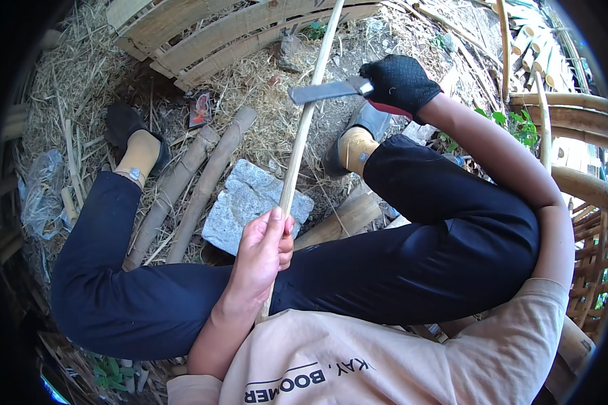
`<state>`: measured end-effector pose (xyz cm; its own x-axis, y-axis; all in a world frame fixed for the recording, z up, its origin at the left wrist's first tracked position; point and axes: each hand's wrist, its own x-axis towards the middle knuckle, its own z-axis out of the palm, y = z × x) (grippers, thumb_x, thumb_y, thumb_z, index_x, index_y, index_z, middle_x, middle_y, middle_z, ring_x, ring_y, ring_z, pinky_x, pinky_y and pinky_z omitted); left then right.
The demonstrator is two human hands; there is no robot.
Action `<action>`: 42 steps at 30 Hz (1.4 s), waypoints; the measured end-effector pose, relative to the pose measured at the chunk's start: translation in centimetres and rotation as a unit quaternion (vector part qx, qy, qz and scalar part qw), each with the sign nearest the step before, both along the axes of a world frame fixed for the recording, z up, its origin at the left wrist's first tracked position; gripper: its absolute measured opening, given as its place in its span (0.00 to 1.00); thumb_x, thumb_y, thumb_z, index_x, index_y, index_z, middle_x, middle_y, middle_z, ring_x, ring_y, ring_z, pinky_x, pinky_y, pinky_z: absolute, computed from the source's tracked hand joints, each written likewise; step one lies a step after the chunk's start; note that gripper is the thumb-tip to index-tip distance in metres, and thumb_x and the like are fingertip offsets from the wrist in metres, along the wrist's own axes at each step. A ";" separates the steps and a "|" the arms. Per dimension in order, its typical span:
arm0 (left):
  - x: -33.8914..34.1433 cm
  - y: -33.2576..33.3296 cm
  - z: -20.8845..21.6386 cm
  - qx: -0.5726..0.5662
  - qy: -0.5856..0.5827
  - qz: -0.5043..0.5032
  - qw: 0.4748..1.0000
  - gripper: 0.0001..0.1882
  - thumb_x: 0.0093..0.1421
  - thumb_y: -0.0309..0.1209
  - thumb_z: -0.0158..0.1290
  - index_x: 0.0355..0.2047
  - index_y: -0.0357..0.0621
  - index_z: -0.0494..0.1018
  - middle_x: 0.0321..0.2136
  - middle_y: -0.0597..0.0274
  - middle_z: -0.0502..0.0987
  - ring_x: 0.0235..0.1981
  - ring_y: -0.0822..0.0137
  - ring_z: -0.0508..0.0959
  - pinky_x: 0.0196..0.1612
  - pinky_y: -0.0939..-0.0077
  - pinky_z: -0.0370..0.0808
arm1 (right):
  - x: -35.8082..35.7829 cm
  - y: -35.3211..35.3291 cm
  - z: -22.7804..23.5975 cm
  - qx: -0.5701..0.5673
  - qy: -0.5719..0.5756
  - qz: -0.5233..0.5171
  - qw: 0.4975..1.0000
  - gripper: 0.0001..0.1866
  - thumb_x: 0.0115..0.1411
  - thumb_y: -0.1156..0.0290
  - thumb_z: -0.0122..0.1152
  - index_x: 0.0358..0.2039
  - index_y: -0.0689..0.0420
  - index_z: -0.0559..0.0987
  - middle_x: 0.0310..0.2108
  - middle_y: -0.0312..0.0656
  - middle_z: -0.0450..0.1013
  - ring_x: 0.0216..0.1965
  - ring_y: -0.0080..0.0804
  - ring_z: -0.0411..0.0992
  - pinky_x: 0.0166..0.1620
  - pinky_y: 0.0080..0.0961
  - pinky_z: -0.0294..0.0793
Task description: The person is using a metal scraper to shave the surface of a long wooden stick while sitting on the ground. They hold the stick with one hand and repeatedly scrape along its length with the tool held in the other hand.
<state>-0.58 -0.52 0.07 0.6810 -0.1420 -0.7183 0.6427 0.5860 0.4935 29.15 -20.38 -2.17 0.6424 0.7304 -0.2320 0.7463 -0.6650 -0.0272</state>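
Observation:
My bare left hand [262, 251] is closed around the lower part of a long, pale bamboo strip [302, 145], thumb on top. The strip slants from my lap up past the top edge of the picture. My right hand [400, 86], in a black knit glove with a red edge, grips a knife; its handle is mostly hidden in the fist. The knife's broad grey blade [325, 90] points left and lies across the upper part of the strip, seemingly against it. Beneath the strip, between my legs, sits a rough grey stone block [244, 202].
Two round poles [213, 182] lie left of the stone, and a thick bamboo piece [344, 219] lies right of it. A slatted wooden crate [216, 40] stands ahead. Cut bamboo [537, 50] is stacked at the far right. Straw and a clear plastic bag [44, 196] cover the ground at left.

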 end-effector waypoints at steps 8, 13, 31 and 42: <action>-0.1 -0.5 0.6 0.014 0.011 -0.003 1.000 0.18 0.74 0.45 0.38 0.30 0.47 0.63 0.15 0.80 0.54 0.13 0.87 0.51 0.15 0.89 0.49 | 4.6 -3.4 1.9 0.010 -0.067 -0.098 0.993 0.19 0.58 0.50 0.59 0.38 0.51 0.83 0.32 0.50 0.79 0.36 0.50 0.78 0.42 0.41 0.77; 0.1 -0.1 0.1 0.031 0.016 0.006 0.999 0.19 0.74 0.45 0.38 0.30 0.47 0.64 0.15 0.80 0.55 0.13 0.87 0.52 0.15 0.89 0.50 | -2.4 0.8 2.8 0.037 0.152 -0.125 0.980 0.22 0.57 0.47 0.62 0.42 0.51 0.83 0.32 0.52 0.79 0.35 0.51 0.78 0.43 0.41 0.76; -0.2 -0.7 0.0 0.066 0.005 0.004 0.998 0.18 0.74 0.44 0.39 0.30 0.48 0.63 0.15 0.80 0.56 0.13 0.87 0.52 0.15 0.89 0.49 | -4.9 2.4 2.4 -0.042 0.112 0.056 0.991 0.14 0.49 0.61 0.64 0.36 0.51 0.84 0.29 0.49 0.79 0.35 0.50 0.79 0.41 0.42 0.78; -0.3 -0.9 -0.5 0.076 0.004 0.007 0.997 0.18 0.74 0.44 0.38 0.30 0.47 0.64 0.16 0.79 0.57 0.14 0.87 0.54 0.16 0.89 0.50 | -3.5 2.1 2.1 -0.044 0.082 0.062 0.994 0.14 0.47 0.63 0.64 0.36 0.49 0.84 0.29 0.49 0.80 0.34 0.48 0.79 0.40 0.42 0.78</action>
<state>-0.91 -1.46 -0.42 0.6762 -0.0223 -0.7364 0.6396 0.5137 0.5718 25.65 -18.28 -0.07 0.4974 0.7736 -0.3926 0.8125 -0.5740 -0.1018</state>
